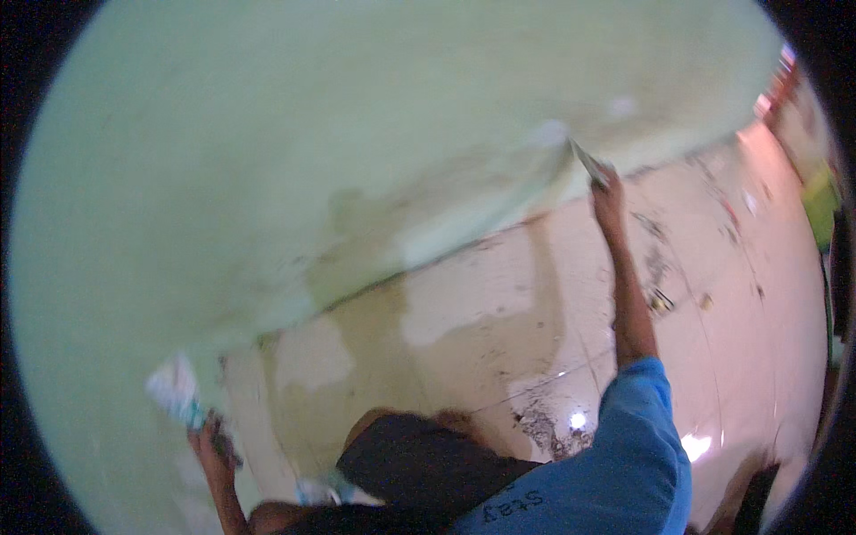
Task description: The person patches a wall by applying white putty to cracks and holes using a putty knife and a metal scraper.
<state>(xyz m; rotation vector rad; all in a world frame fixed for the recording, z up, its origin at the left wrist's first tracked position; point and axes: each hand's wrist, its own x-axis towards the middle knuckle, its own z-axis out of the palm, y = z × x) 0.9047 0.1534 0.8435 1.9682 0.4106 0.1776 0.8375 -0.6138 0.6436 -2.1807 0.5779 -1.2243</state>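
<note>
My right arm reaches out to the green wall [357,107], and my right hand [608,198] is closed around a flat, thin-bladed scraper [584,159]. The tip of the blade is at the wall, beside a white patch [551,134]; a second, fainter white patch [621,107] lies a little farther right. At the lower left, my left hand [212,441] grips a dark-handled tool. Its broad head [174,388] looks covered in white paste, with some teal near the handle; blur hides its exact kind.
Pale floor tiles [481,285] meet the wall along a slanting edge, with dark smudges and crumbs on them. My bent knee [410,455] is near the wall. A small brass-coloured object [660,301] lies on the floor. A green object [818,205] stands at the far right.
</note>
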